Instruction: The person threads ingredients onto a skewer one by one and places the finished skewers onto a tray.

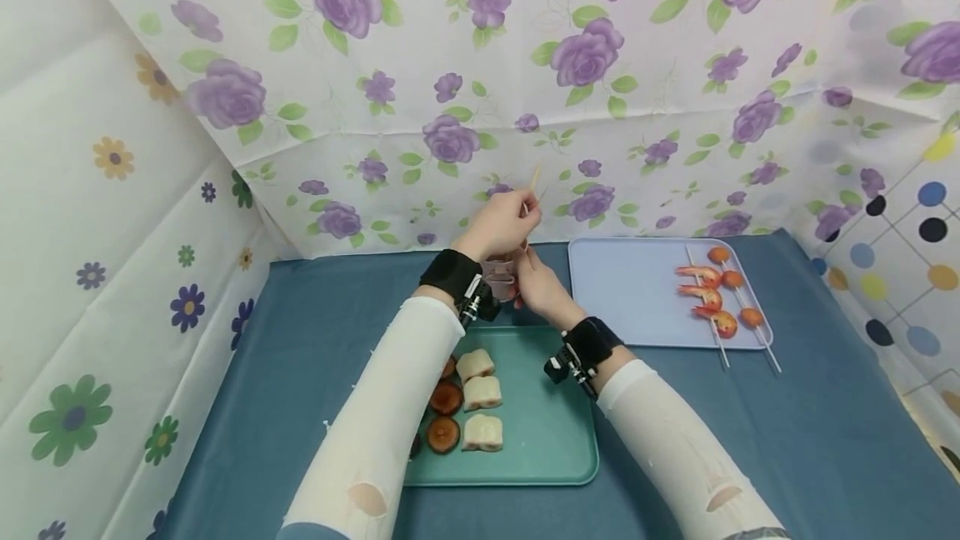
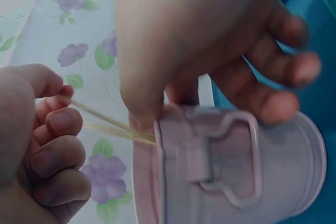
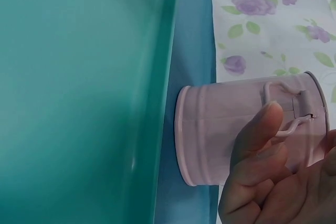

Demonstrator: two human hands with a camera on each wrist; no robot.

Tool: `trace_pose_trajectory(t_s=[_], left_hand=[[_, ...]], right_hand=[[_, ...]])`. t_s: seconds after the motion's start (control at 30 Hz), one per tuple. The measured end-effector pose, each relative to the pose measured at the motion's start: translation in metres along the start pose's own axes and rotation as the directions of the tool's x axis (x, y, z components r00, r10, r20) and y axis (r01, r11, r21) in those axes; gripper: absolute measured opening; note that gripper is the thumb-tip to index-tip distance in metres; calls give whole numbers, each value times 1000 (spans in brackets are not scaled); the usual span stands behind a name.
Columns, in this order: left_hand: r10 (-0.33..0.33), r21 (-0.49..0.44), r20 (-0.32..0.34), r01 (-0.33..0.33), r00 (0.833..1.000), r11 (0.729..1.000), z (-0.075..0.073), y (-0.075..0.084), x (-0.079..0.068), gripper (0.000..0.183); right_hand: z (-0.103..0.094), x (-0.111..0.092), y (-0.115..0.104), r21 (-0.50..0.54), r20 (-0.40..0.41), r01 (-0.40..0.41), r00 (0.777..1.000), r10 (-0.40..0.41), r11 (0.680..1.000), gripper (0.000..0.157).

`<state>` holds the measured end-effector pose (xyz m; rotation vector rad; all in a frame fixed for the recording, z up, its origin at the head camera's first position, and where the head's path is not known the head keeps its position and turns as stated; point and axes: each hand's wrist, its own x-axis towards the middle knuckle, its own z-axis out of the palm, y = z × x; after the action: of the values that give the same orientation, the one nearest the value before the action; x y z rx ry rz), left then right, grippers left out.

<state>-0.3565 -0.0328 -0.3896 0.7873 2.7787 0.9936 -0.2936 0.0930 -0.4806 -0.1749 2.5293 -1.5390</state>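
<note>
A pink metal bucket with small side handles stands at the back of the table, mostly behind my hands in the head view. My left hand is above its mouth and pinches thin wooden skewers between thumb and index finger. Their other ends run into the bucket. My right hand is at the bucket's right side. In the left wrist view its thumb and index finger meet at the rim, while the other fingers hang loosely bent along the wall. How firmly they grip is partly hidden.
In front lies a green tray with brown mushroom caps and pale white pieces, partly under my left forearm. A lavender tray at right carries a skewer of shrimp and one of orange balls. Floral cloth hangs behind.
</note>
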Motion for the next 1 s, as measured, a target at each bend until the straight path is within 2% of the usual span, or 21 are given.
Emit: trace_pose_trajectory(t_s=[0.17,0.3,0.4,0.5,0.6,0.7,0.77,0.83,0.93,1.0], left_hand=[[-3,52,-36,4,999,999,-4,-6,-8,30],[7,116,-65,0,998,993,-8,-10,-16,44],[0,162,-92,15,996,987,-13,-12,-23,48],[4,130,-150,16,989,991,-19,-14,-33,49],[21,44,-262,-9,965,999,-25,-17,-45,48],[31,-41,-401,-52,916,998,-27,-21,-61,45],[42,-76,-494,-91,868,993,-28,-23,-74,42],[47,-111,-579,-136,814,984,-30,-22,-88,42],[53,-166,-676,-222,735,961,-32,-18,-111,44],[40,-210,-712,-266,701,941,-32,-14,-127,44]], right_hand=[[1,-2,1,-18,15,11,1000,-11,1000,59],[2,-1,-1,-18,6,9,1000,-9,1000,54],[1,0,0,-7,-5,-1,1000,1,1000,54],[-1,1,1,34,4,-22,1000,22,999,54],[-4,-2,0,89,25,-60,998,58,994,60],[-11,-5,1,128,25,-94,995,91,987,70],[-17,-11,0,144,6,-100,995,100,984,75],[-23,-20,-3,156,-13,-93,995,96,983,78],[-34,-38,-13,163,-21,-72,997,77,984,79],[-40,-51,-18,161,-16,-40,999,43,986,77]])
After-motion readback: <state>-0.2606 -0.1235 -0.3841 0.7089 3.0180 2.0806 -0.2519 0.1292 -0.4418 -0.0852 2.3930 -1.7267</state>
